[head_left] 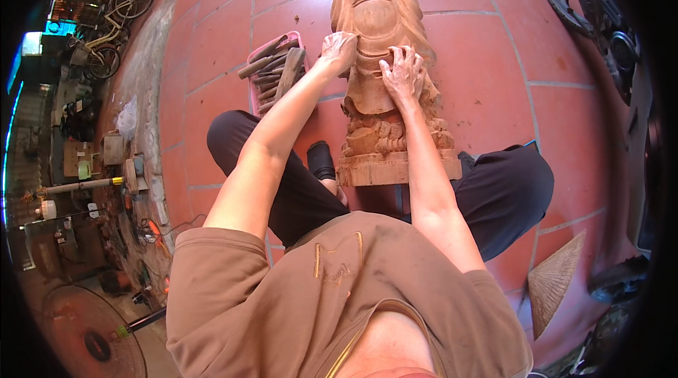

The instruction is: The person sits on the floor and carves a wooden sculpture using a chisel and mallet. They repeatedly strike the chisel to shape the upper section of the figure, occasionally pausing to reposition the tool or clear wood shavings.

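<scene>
A large carved wooden statue (374, 18) lies on the red tiled floor between my legs, with its square base (395, 166) toward me. My left hand (340, 49) presses on the statue's left side at mid height, fingers curled; whether it holds anything I cannot tell. Beside it, my right hand (404, 73) rests flat on the carving with fingers spread, holding nothing.
A pink tray (291, 40) with several wooden-handled chisels sits just left of the statue. A conical straw hat (558, 280) lies at lower right. Bicycles (116, 14), a fan (88, 339) and cluttered tools line the left side. A dark ornate wheel-like object (590, 3) is at upper right.
</scene>
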The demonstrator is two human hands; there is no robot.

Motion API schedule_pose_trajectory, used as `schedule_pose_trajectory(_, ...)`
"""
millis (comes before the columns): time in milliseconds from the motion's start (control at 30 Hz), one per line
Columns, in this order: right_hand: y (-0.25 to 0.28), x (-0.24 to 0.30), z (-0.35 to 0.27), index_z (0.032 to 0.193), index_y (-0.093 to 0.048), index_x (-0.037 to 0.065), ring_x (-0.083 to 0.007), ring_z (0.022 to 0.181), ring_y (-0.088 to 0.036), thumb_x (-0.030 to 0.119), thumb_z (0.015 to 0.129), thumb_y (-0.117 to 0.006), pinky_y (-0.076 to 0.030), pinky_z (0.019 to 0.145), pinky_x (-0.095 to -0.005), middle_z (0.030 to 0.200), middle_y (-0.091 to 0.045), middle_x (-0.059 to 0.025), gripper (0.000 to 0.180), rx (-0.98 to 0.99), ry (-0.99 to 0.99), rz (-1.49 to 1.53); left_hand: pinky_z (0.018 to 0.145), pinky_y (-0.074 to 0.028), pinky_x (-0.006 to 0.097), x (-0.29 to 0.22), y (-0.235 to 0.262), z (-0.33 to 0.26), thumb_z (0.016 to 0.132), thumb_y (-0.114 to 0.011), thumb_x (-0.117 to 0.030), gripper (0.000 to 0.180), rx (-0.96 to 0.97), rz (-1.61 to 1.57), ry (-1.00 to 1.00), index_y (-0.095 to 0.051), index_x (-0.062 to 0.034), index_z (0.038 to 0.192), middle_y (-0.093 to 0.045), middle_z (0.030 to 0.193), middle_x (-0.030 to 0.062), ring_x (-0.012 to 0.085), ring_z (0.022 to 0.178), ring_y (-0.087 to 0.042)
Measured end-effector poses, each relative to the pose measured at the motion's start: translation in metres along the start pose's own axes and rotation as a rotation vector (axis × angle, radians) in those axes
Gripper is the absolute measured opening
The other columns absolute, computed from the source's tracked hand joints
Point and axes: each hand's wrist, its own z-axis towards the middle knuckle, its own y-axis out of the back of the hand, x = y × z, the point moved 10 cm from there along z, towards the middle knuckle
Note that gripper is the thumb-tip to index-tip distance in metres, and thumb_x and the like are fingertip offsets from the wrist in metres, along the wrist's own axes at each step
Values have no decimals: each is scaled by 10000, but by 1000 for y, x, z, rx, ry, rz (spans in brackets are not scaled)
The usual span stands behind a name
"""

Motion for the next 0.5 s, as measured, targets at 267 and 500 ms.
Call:
schedule_pose_trajectory(267,2,-6,1,1211,-618,173,-287,1253,-446,327,838,-706,-391,1033,-496,1299,-502,-48,413,-14,-9,-23,814,-551,496,6,-1,-29,834,-619,-158,315,64,-163,-28,-739,-148,1124,-708,977,230,414,919,-687)
schedule_pose_trajectory(500,4,0,-1,1209,-618,169,-287,1252,-447,315,832,-716,-396,1029,-492,1288,-505,-51,416,-19,-4,-23,787,-559,494,-8,2,-14,814,-597,-116,168,-84,3,3,-731,-41,884,-706,927,238,400,900,-698)
